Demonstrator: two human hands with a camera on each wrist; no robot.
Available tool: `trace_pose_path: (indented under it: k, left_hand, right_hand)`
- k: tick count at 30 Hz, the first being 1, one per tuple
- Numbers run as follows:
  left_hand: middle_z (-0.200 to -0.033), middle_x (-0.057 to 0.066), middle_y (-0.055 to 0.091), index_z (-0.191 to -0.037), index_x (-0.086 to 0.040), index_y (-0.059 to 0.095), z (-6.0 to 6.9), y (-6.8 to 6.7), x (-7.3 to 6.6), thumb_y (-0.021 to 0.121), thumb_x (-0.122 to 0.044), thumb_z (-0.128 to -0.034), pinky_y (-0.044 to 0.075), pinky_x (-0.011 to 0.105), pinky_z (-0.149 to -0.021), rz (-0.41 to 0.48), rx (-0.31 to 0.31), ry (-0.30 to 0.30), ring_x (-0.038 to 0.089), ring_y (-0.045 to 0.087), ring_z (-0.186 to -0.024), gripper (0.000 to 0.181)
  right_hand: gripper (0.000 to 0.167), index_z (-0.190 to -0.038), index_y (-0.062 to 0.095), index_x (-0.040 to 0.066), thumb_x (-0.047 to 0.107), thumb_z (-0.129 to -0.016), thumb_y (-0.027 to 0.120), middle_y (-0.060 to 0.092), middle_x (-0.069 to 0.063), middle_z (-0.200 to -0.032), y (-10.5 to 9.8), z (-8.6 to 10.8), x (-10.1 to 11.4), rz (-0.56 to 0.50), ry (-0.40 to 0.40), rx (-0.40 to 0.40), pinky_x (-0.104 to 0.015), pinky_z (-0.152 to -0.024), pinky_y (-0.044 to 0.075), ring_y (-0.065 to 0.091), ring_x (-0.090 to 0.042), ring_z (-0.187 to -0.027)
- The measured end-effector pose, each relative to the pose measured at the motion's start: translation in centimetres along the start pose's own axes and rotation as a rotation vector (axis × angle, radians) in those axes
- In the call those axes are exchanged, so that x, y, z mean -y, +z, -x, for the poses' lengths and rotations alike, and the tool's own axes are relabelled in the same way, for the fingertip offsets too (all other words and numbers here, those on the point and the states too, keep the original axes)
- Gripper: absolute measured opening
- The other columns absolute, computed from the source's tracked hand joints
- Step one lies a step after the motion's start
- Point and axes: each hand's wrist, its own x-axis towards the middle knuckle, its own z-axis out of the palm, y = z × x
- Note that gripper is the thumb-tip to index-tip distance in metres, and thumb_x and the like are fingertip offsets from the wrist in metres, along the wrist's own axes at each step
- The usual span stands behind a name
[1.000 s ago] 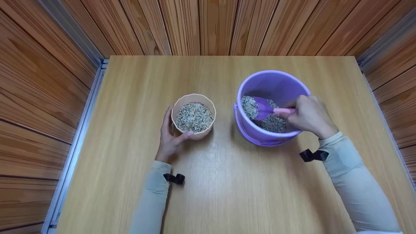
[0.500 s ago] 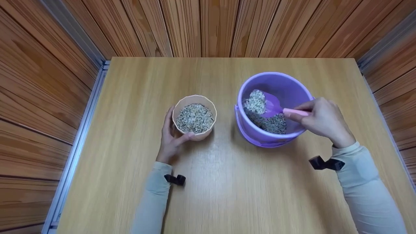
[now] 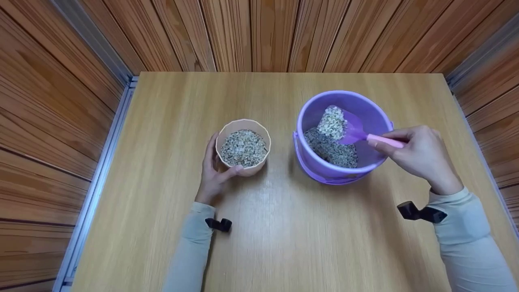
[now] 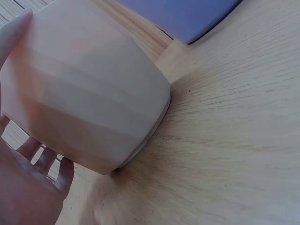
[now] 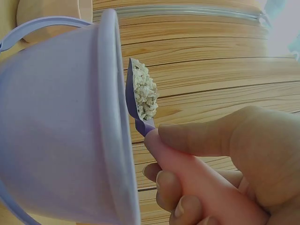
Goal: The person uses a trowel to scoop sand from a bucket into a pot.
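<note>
A peach, faceted flowerpot (image 3: 256, 168) stands on the table, filled with grey-beige gravel (image 3: 243, 148) to below its rim. My left hand (image 3: 213, 178) holds it from the left, thumb at the near side and fingers round the far side. In my right hand (image 3: 423, 156) is a toy shovel (image 3: 386, 141), gripped by its pink handle with the thumb along the top. Its purple blade (image 5: 131, 89) carries a heap of pale gravel (image 5: 144, 91) and is over the opening of a purple bucket (image 3: 369, 115). Darker gravel (image 3: 333, 152) covers the bucket's bottom.
The bucket's handle (image 3: 308, 166) hangs down on its near left side. Wood-patterned walls (image 3: 267, 36) with metal rails (image 3: 105, 158) enclose the wooden table (image 3: 267, 227). A strip of tabletop separates pot and bucket.
My right hand has drawn back to the right, lifting the loaded shovel up from the gravel in the bucket. The left hand and the pot stay in place.
</note>
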Motion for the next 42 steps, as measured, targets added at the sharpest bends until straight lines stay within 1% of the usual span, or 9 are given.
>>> trace_pose_path:
  k: [6, 12, 18, 24, 30, 33, 36, 39, 42]
  left_hand:
    - [-0.164, 0.000, 0.027, -0.161, -0.018, 0.027, 0.1, -0.1, 0.1, 0.086, -0.007, -0.0751, 0.019, 0.042, -0.123, 0.004, -0.004, 0.016, 0.017, 0.023, -0.151, 0.105]
    - [-0.164, 0.001, 0.028, -0.161, -0.013, 0.026, 0.1, -0.1, 0.0, 0.086, -0.006, -0.0769, 0.018, 0.042, -0.124, 0.001, -0.009, 0.007, 0.017, 0.022, -0.151, 0.103]
    - [-0.164, 0.000, 0.027, -0.161, -0.016, 0.026, 0.0, -0.1, 0.1, 0.086, -0.005, -0.0764, 0.020, 0.041, -0.123, 0.001, -0.005, 0.005, 0.016, 0.022, -0.151, 0.104]
    - [-0.165, 0.000, 0.026, -0.162, -0.012, 0.024, 0.0, -0.2, 0.1, 0.087, -0.006, -0.0753, 0.020, 0.042, -0.123, 0.001, -0.001, 0.008, 0.017, 0.023, -0.151, 0.107]
    - [-0.166, 0.007, 0.022, -0.162, -0.008, 0.020, -0.1, 0.0, -0.3, 0.083, 0.002, -0.0761, 0.018, 0.041, -0.124, 0.008, 0.002, -0.034, 0.020, 0.019, -0.153, 0.107]
    - [-0.166, 0.009, 0.022, -0.161, -0.006, 0.019, -0.2, 0.0, -0.2, 0.084, 0.002, -0.0753, 0.018, 0.043, -0.124, 0.011, 0.001, -0.037, 0.023, 0.019, -0.153, 0.108]
    - [-0.166, 0.007, 0.023, -0.162, -0.008, 0.021, -0.2, 0.0, -0.1, 0.085, 0.001, -0.0754, 0.019, 0.042, -0.123, 0.009, -0.004, -0.027, 0.020, 0.020, -0.152, 0.108]
    - [-0.165, 0.003, 0.026, -0.162, -0.011, 0.023, -0.1, 0.1, 0.0, 0.085, 0.000, -0.0753, 0.020, 0.041, -0.123, 0.011, -0.007, -0.014, 0.018, 0.022, -0.151, 0.107]
    - [-0.164, -0.001, 0.027, -0.162, -0.013, 0.024, 0.1, 0.0, 0.1, 0.085, -0.004, -0.0758, 0.021, 0.041, -0.123, 0.013, -0.009, -0.014, 0.015, 0.023, -0.151, 0.106]
  right_hand:
    - [0.040, -0.098, 0.082, 0.004, 0.042, -0.084, 0.083, 0.076, -0.013, -0.083, -0.7, 0.1, 0.6, 0.018, 0.014, -0.015, -0.018, -0.048, 0.045, 0.062, -0.005, -0.060]
    - [0.038, -0.092, 0.083, 0.009, 0.045, -0.081, 0.084, 0.075, -0.007, -0.075, -1.2, 0.0, 1.6, 0.032, -0.008, -0.035, -0.020, -0.045, 0.041, 0.062, -0.006, -0.057]
    - [0.040, -0.093, 0.083, 0.009, 0.047, -0.081, 0.084, 0.075, -0.007, -0.075, -1.1, -0.2, 2.6, 0.036, 0.005, -0.012, -0.020, -0.045, 0.043, 0.063, -0.009, -0.056]
    - [0.039, -0.094, 0.083, 0.009, 0.046, -0.080, 0.085, 0.076, -0.008, -0.079, -0.1, -0.6, 4.0, 0.021, -0.016, 0.019, -0.018, -0.047, 0.047, 0.063, -0.009, -0.062]
    - [0.035, -0.090, 0.084, 0.014, 0.047, -0.081, 0.084, 0.074, 0.000, -0.074, 1.1, -0.8, 5.9, 0.022, -0.078, 0.042, -0.019, -0.047, 0.046, 0.062, -0.014, -0.063]
    - [0.033, -0.088, 0.084, 0.015, 0.047, -0.081, 0.083, 0.073, 0.003, -0.071, 1.8, -1.0, 6.8, 0.011, -0.097, 0.051, -0.021, -0.046, 0.044, 0.061, -0.016, -0.063]
    - [0.031, -0.087, 0.084, 0.017, 0.047, -0.082, 0.083, 0.070, 0.006, -0.066, 2.7, -1.2, 7.4, 0.013, -0.140, 0.049, -0.023, -0.047, 0.042, 0.059, -0.016, -0.060]
    - [0.027, -0.088, 0.084, 0.017, 0.044, -0.084, 0.083, 0.070, 0.009, -0.066, 3.7, -1.6, 7.9, 0.020, -0.197, 0.046, -0.023, -0.048, 0.041, 0.057, -0.014, -0.058]
    - [0.024, -0.090, 0.084, 0.016, 0.039, -0.085, 0.082, 0.071, 0.010, -0.067, 4.6, -2.0, 8.4, 0.015, -0.226, 0.056, -0.022, -0.046, 0.042, 0.057, -0.012, -0.056]
